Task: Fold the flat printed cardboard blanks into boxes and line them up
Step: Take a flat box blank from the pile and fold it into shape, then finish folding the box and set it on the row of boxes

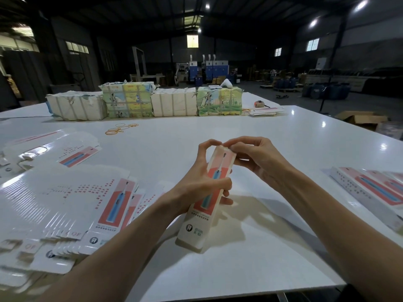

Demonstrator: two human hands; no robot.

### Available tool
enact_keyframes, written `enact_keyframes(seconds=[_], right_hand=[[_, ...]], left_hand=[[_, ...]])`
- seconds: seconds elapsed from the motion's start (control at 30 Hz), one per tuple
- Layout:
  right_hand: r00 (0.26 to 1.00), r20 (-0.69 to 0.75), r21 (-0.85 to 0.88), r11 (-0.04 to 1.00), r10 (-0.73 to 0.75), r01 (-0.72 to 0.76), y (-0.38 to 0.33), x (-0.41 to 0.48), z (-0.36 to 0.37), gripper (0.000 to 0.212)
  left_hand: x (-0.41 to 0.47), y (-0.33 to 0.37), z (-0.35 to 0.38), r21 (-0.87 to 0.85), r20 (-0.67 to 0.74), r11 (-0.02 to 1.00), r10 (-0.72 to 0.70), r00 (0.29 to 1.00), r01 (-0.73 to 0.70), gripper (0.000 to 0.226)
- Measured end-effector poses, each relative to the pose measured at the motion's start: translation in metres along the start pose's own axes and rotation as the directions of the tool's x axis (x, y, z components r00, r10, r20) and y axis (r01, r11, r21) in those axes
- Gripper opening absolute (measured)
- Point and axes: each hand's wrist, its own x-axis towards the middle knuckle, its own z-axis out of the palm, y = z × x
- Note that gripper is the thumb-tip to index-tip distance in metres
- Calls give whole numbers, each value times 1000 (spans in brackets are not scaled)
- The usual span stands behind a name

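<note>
A long narrow printed box (197, 227), white with a red panel and a blue toothbrush picture, is held above the white table (261, 247) in the middle. My left hand (202, 177) grips it round its middle, fingers curled over the front. My right hand (250, 155) pinches the flap at its far top end. Flat printed blanks (91, 205) lie fanned in a pile at the left. Folded boxes (370, 192) lie side by side at the right edge.
Wrapped bundles (128, 101) stand in a row across the far side of the table. Several rubber bands (120, 128) lie in front of them. More blanks (265, 111) and a small orange tape measure (258, 103) sit far right. An open carton (362, 119) is on the floor.
</note>
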Motion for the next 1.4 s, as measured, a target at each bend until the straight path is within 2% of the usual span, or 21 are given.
enact_keyframes(seconds=[0.17, 0.27, 0.37, 0.47, 0.53, 0.63, 0.8, 0.87, 1.0, 1.07, 1.13, 1.2, 1.23, 1.3, 1.33, 1.4], right_hand=[[999, 27, 82, 996, 44, -46, 2, 1, 1, 21], [998, 53, 95, 995, 18, -23, 4, 0, 6, 14], [997, 55, -44, 998, -52, 55, 9, -3, 12, 26], [983, -1, -239, 954, -185, 180, 13, -6, 18, 23], [965, -27, -300, 923, -262, 242, 15, -7, 19, 19], [947, -53, -349, 894, -317, 280, 18, -7, 20, 16], [958, -53, -298, 920, -283, 255, 23, -5, 19, 19], [959, -37, -340, 906, -281, 252, 27, -5, 20, 23], [944, -44, -579, 778, -326, 242, 32, -6, 32, 38], [948, -24, -664, 714, -316, 221, 29, -10, 40, 38], [960, 56, -786, 580, -275, 212, 24, -14, 47, 44], [961, 179, -878, 406, -209, 252, 23, -20, 51, 54], [959, 219, -892, 360, -181, 272, 23, -24, 50, 60], [954, 226, -887, 363, -197, 285, 25, -32, 44, 61], [951, 204, -880, 382, -232, 282, 26, -37, 39, 55], [952, 124, -889, 394, -282, 232, 25, -44, 22, 46]], left_hand=[[1, -2, -2, 6, -34, 1000, 3, 999, -3, 94], [3, -2, -3, 5, -74, 1000, 11, 997, -11, 99], [2, -3, -4, -39, -106, 999, 9, 994, -13, 103], [1, -3, -5, -77, -95, 997, -3, 996, -4, 95], [0, -2, -5, -89, -93, 996, -16, 996, 8, 91], [1, -1, -3, -100, -93, 995, -35, 995, 25, 89], [0, -1, 0, -169, -102, 985, -55, 993, 37, 89], [0, 0, 0, -244, -99, 968, -90, 991, 64, 87], [2, 5, 2, -436, -167, 898, -147, 975, 61, 74], [2, 7, 4, -534, -222, 846, -163, 961, 20, 58], [4, 7, 4, -643, -245, 766, -194, 950, -10, 47], [6, 8, 2, -713, -215, 701, -243, 946, 18, 58], [7, 8, 2, -717, -187, 695, -249, 950, 41, 66], [6, 7, 4, -671, -138, 738, -214, 967, 68, 74], [5, 6, 6, -593, -134, 801, -191, 972, 76, 73], [0, 1, 8, -269, -162, 960, -126, 979, 79, 68]])
